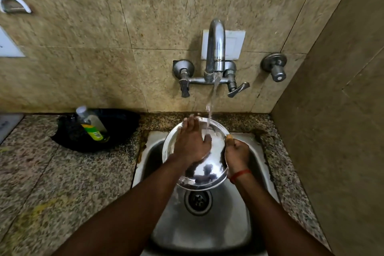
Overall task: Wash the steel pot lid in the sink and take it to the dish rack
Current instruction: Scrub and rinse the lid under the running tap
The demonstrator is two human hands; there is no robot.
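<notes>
The round steel pot lid is held over the steel sink, tilted under the stream from the wall tap. My right hand grips the lid's right rim, thumb on top. My left hand lies flat on the lid's upper face with fingers spread, close to where the water lands. The lid's far part is partly hidden by my left hand. No dish rack is in view.
A black tray with a dish soap bottle sits on the granite counter left of the sink. Tap handles stick out from the tiled wall. A side wall closes in on the right.
</notes>
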